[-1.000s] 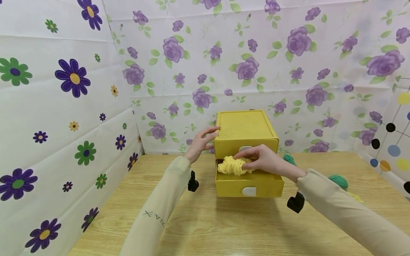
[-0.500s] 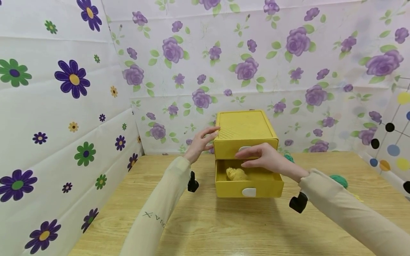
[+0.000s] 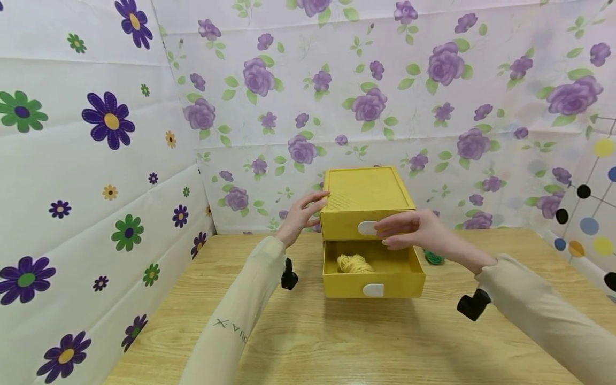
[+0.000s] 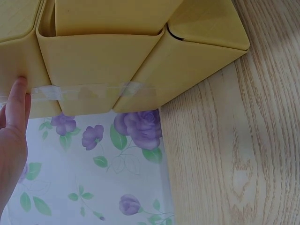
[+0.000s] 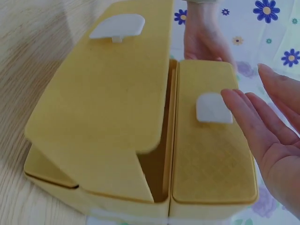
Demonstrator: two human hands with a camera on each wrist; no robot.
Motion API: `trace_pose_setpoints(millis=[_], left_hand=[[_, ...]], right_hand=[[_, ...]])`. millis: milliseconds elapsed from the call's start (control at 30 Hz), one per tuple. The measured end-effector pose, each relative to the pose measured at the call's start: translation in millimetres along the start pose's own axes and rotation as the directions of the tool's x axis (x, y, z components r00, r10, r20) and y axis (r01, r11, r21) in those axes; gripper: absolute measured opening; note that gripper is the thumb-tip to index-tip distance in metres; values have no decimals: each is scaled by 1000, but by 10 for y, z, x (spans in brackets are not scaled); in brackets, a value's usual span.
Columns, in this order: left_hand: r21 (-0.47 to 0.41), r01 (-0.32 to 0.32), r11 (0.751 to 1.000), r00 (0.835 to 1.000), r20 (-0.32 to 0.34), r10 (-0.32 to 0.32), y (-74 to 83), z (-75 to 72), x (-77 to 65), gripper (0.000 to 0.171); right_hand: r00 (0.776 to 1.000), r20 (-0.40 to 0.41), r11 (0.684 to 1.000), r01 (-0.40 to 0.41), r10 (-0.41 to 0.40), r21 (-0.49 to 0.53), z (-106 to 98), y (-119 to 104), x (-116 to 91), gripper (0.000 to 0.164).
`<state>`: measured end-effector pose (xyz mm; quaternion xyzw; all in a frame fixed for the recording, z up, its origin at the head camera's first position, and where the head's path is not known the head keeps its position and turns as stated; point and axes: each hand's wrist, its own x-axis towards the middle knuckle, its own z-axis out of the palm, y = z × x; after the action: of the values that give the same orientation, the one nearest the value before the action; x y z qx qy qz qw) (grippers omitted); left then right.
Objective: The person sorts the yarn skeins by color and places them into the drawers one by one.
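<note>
Rests outstretched left hand (image 3: 298, 218) against yellow drawer box (image 3: 368, 190), likely steadying it, and poises loose, empty right hand (image 3: 423, 232) before it.

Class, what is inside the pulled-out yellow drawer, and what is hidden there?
A bundle of yellow yarn lies in the left half of the drawer. The drawer's front covers the yarn's lowest part. The closed upper drawer covers the far end, so anything there cannot be seen.
</note>
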<state>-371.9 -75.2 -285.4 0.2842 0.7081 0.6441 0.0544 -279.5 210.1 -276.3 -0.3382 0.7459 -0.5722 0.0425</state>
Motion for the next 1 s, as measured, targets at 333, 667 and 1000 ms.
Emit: trace_pose_setpoints(millis=[333, 667, 1000], left_hand=[[1, -6, 1000, 998, -59, 6, -227, -53, 133, 39], [7, -9, 1000, 998, -61, 9, -227, -36, 120, 37], [6, -21, 1000, 998, -61, 21, -231, -40, 128, 38]], right_hand=[[1000, 9, 999, -5, 5, -38, -199, -50, -236, 35], [998, -24, 996, -56, 54, -68, -471, 1, -514, 37], [996, 60, 994, -59, 65, -88, -799, 150, -816, 38]])
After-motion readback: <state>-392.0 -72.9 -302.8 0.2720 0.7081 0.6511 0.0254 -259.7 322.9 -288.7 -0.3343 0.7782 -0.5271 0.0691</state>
